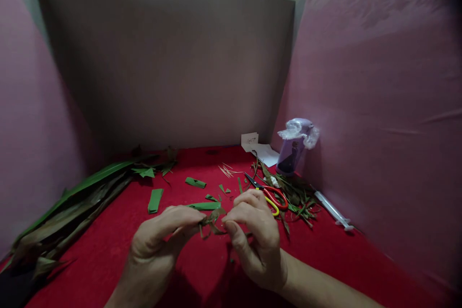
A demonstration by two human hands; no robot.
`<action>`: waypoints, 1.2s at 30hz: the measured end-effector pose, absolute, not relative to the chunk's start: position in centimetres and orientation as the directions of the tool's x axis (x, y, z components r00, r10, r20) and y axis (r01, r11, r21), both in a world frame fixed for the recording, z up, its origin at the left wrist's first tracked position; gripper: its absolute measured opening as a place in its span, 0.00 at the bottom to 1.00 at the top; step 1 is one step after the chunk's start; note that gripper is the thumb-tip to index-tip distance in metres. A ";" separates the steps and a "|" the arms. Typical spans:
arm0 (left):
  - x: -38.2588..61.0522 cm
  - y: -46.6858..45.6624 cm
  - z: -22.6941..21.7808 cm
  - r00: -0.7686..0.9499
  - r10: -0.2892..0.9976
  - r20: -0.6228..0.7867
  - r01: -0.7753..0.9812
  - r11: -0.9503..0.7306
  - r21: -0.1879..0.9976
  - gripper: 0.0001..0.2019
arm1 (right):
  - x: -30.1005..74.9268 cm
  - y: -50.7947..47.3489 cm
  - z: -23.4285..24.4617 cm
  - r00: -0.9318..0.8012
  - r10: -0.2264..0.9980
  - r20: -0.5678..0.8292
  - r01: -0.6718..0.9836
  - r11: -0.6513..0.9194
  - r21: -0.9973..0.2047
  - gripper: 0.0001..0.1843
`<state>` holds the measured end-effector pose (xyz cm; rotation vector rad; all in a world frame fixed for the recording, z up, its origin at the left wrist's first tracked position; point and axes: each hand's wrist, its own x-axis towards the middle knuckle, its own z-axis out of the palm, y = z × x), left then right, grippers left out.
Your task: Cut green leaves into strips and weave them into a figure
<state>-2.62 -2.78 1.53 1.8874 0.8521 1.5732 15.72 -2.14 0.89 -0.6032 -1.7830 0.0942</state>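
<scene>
Between my two hands is a curled, brownish dried leaf strip [215, 221], held just above the red cloth. My left hand [162, 236] pinches its left end between thumb and fingers. The thumb and fingers of my right hand [254, 233] are closed at its right side; the exact contact at the fingertips is too small to make out. Just beyond the hands lies a long green leaf strip [204, 206], partly hidden by the fingers. Scissors [267, 192] with red and yellow handles lie right behind my right hand.
Cut green leaf pieces [155, 200] and toothpicks [227, 170] lie on the red cloth [119, 231]. Long leaves [79, 197] line the left side. At right are a pile of leaf scraps [294, 192], a syringe [334, 211], a purple container [289, 154] and white paper [266, 155].
</scene>
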 end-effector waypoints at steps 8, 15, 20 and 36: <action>-1.9 -2.9 3.3 0.416 0.292 0.861 0.532 -0.846 0.030 0.10 | 16.2 -2.0 0.5 -0.011 0.518 0.855 0.311 0.815 -0.489 0.11; -2.1 -3.3 3.2 0.509 0.207 0.836 0.506 -0.857 -0.096 0.09 | 17.2 -0.6 2.6 -0.384 0.603 0.699 0.216 0.795 -0.567 0.05; -2.0 -3.5 3.3 0.483 0.281 0.829 0.518 -0.856 -0.012 0.09 | 17.8 -0.2 3.3 -0.510 0.621 0.595 0.208 0.760 -0.615 0.02; -2.3 -3.2 1.4 0.341 0.608 0.717 0.209 -0.793 0.572 0.14 | 18.1 0.2 3.4 -0.535 0.644 0.547 0.049 0.670 -0.741 0.11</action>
